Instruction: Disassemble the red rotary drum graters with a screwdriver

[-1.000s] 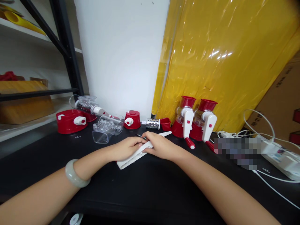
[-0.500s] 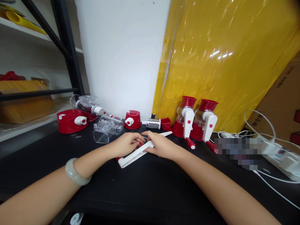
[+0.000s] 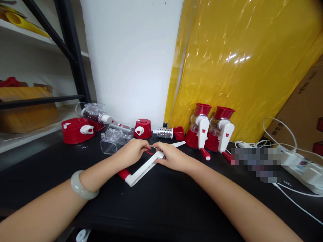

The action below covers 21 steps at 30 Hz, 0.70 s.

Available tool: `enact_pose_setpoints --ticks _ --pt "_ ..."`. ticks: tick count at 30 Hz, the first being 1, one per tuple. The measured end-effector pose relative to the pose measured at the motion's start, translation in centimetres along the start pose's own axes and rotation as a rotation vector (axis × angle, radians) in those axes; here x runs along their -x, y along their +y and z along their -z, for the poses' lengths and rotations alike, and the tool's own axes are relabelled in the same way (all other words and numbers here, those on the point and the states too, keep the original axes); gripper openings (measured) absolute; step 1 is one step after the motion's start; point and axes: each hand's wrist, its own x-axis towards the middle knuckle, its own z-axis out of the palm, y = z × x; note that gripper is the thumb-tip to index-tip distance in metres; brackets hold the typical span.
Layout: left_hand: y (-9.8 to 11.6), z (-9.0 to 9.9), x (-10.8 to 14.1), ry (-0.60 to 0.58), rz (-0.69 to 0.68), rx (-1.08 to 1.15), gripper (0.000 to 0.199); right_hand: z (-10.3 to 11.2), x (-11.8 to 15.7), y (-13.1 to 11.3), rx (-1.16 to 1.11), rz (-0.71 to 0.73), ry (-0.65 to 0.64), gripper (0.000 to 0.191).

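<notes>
My right hand [image 3: 171, 156] is closed round the white arm of a crank handle [image 3: 143, 169], whose red grip [image 3: 123, 174] points to the lower left. Opposite it, my left hand [image 3: 135, 151] pinches with thumb and forefinger close to my right fingertips. What those fingers hold is too small to make out. Under them shows a small red angled piece [image 3: 150, 152]. A white tapered piece [image 3: 179, 144] sticks out beyond my right hand. Behind my left hand lies a clear plastic grater housing [image 3: 111, 143], partly covered by my forearm.
Along the back stand a large red base [image 3: 75, 131], a small red base [image 3: 143, 129], a metal grating drum [image 3: 165, 133] and a red hopper [image 3: 179, 133]. Two assembled rotary graters [image 3: 199, 127] stand right of them. White cables and a power strip [image 3: 306, 173] lie on the black table [image 3: 161, 208].
The crank handle's grip end has shifted slightly left and towards me, showing more red. My left hand has moved up a little, its fingers now pinched. The small red piece shows more clearly.
</notes>
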Motion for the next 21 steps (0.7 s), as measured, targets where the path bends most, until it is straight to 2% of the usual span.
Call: enact_pose_setpoints --ticks 4,7,11,17,21 --pt "-0.1 -0.1 0.0 0.121 0.038 0.064 0.024 -0.4 0.0 0.0 0.108 -0.045 0.034 0.046" --pt "-0.1 -0.3 0.0 0.181 0.056 0.171 0.026 -0.6 0.1 0.3 0.186 -0.113 0.054 0.048" --pt "0.1 -0.5 0.1 0.190 0.077 0.221 0.027 -0.3 0.0 0.6 0.088 -0.099 0.086 0.049" --pt "1.0 -0.4 0.2 0.164 0.057 0.327 0.029 1.0 -0.5 0.2 0.012 0.023 0.189 0.015" --pt "1.6 -0.4 0.3 0.151 0.060 0.329 0.039 2.9 -0.6 -0.3 0.130 -0.005 0.193 0.007"
